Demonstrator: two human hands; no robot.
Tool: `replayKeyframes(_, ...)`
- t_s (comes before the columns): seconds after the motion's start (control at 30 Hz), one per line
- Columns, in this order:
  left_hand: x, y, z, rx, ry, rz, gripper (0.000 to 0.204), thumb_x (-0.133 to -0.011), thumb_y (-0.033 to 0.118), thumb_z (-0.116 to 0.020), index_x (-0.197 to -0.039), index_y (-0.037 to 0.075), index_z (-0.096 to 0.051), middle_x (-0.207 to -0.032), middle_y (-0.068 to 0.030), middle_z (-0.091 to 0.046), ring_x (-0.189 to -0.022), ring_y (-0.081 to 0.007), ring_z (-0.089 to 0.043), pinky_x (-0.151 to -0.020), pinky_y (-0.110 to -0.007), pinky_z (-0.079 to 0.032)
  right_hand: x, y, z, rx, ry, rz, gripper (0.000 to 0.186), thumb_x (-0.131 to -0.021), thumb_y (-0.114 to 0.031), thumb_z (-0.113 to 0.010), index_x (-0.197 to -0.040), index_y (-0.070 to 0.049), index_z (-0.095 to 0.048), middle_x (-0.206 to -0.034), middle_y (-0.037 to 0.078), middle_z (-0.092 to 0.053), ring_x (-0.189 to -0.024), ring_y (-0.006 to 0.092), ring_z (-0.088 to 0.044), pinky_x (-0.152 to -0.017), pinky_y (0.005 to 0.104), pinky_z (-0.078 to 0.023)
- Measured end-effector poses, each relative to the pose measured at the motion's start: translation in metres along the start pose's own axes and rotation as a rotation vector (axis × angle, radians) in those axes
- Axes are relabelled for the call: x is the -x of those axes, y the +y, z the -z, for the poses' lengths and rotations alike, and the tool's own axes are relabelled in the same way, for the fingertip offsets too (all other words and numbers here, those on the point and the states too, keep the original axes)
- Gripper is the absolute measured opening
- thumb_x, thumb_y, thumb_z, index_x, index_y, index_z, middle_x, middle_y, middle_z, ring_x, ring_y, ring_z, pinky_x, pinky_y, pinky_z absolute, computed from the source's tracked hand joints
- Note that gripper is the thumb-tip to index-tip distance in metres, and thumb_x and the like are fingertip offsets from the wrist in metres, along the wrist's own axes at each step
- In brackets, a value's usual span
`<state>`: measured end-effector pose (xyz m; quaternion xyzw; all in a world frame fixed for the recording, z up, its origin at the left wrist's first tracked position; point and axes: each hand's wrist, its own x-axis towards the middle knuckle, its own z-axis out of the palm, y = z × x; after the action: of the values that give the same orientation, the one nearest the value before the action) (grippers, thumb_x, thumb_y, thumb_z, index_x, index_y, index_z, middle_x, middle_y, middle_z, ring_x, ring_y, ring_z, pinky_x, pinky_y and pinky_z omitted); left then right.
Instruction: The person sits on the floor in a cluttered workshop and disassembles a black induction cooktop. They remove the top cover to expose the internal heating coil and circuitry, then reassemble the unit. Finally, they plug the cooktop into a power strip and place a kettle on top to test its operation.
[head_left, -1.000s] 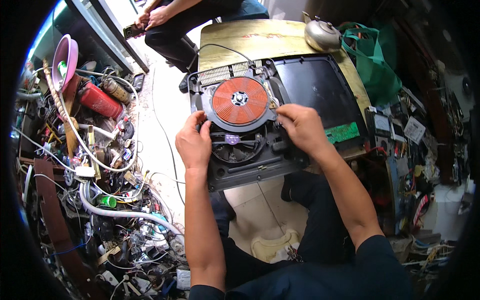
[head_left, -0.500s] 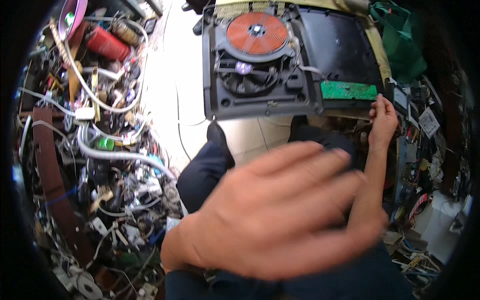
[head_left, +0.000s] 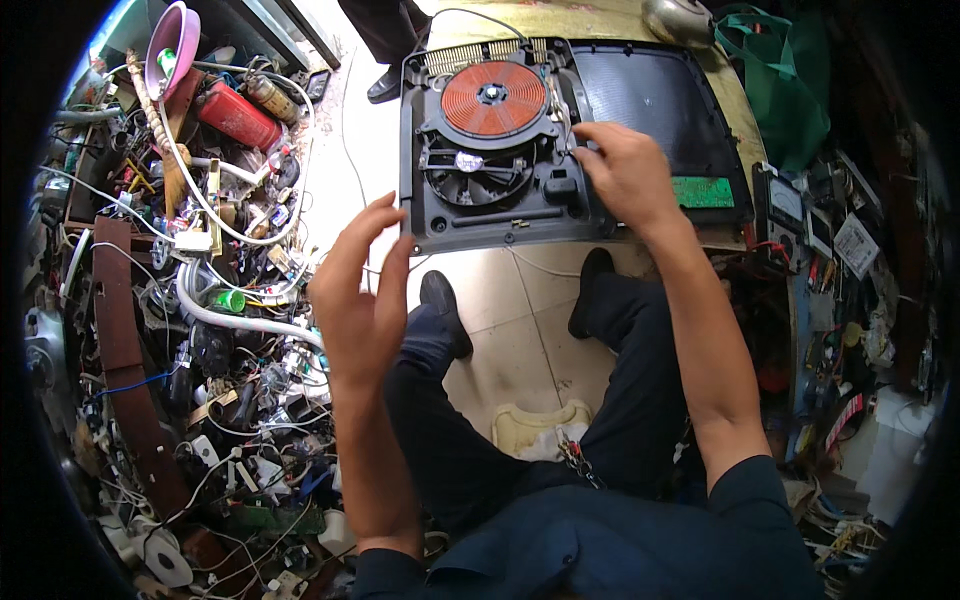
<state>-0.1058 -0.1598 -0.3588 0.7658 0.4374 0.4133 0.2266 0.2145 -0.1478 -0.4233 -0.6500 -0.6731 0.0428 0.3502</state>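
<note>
An opened induction cooker lies ahead of me. Its black base (head_left: 425,205) carries a round copper-coloured coil (head_left: 493,97) and a black fan (head_left: 478,185). To the right lies the black top panel (head_left: 645,100), inner side up, with a green circuit board (head_left: 702,192) at its near edge. Over the gap between base and panel, my right hand (head_left: 632,175) pinches at a thin wire (head_left: 562,112) beside the coil; the fingers partly cover it. My left hand (head_left: 360,290), fingers apart and holding nothing, hovers at the base's near left corner.
Heaped cables and parts (head_left: 270,400) fill the left side, with a red cylinder (head_left: 238,115) and a pink basin (head_left: 172,45). A green bag (head_left: 780,90) hangs at the right, above a meter (head_left: 783,200). Another person's leg (head_left: 385,30) stands beyond the base.
My right hand has left the green board's right end and moved left to the wire by the coil. My left hand has swung from close below the view toward the base's left corner.
</note>
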Motion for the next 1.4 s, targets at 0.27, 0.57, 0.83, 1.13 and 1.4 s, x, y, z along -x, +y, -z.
replayKeyframes(0.27, -0.025, -0.128, -0.067, 0.042, 0.032, 0.512, 0.047, -0.103, 0.025, -0.061, -0.138, -0.007, -0.057, -0.115, -0.0266, -0.073, -0.105, -0.0315, -0.072, -0.093, -0.039, -0.054, -0.022, -0.002, -0.039, 0.127, -0.04, -0.07, 0.026, -0.082, -0.012, -0.076, -0.108, -0.011, -0.075, -0.097, 0.013, -0.075, -0.085, 0.0366, -0.072, -0.076, 0.0459, -0.058)
replayKeyframes(0.57, -0.029, -0.153, -0.089, 0.402, -0.04, 0.643, 0.034, -0.108, 0.02, -0.052, -0.123, -0.006, -0.068, -0.09, -0.0073, -0.073, -0.08, -0.0095, -0.061, -0.075, -0.029, -0.052, -0.015, 0.005, -0.058, 0.151, 0.052, 0.016, 0.021, -0.079, -0.009, -0.077, -0.1, -0.009, -0.072, -0.095, 0.009, -0.073, -0.082, 0.0356, -0.07, -0.071, 0.0436, -0.057)
replayKeyframes(0.83, -0.03, -0.155, -0.074, 0.57, -0.154, 0.669, 0.037, -0.112, 0.024, -0.048, -0.126, -0.005, -0.066, -0.104, -0.0046, -0.072, -0.089, -0.0085, -0.065, -0.081, -0.024, -0.052, 0.02, 0.007, 0.008, -0.031, 0.163, -0.138, 0.023, -0.087, -0.016, -0.077, -0.106, -0.003, -0.074, -0.1, 0.013, -0.074, -0.082, 0.0287, -0.071, -0.074, 0.0383, -0.056)
replayKeyframes(1.13, 0.022, -0.1, -0.022, 0.037, 0.01, 0.301, 0.042, -0.102, 0.007, -0.061, -0.139, -0.01, -0.05, -0.132, -0.0241, -0.067, -0.126, -0.0305, -0.064, -0.107, -0.039, -0.048, 0.155, 0.086, 0.094, -0.709, 0.566, -1.143, 0.029, -0.104, -0.026, -0.065, -0.115, 0.001, -0.063, -0.092, 0.007, -0.067, -0.075, 0.0134, -0.066, -0.056, 0.0241, -0.052)
replayKeyframes(1.4, 0.158, 0.0, 0.092, -0.153, -0.385, -0.06, 0.04, -0.081, 0.0, -0.075, -0.121, 0.001, -0.068, -0.117, -0.0171, -0.073, -0.109, -0.0363, -0.071, -0.091, -0.043, -0.056, 0.152, 0.122, 0.071, -1.187, 0.634, -1.155, 0.029, -0.099, -0.03, -0.072, -0.112, -0.005, -0.065, -0.1, 0.009, -0.068, -0.088, 0.0234, -0.069, -0.073, 0.034, -0.058)
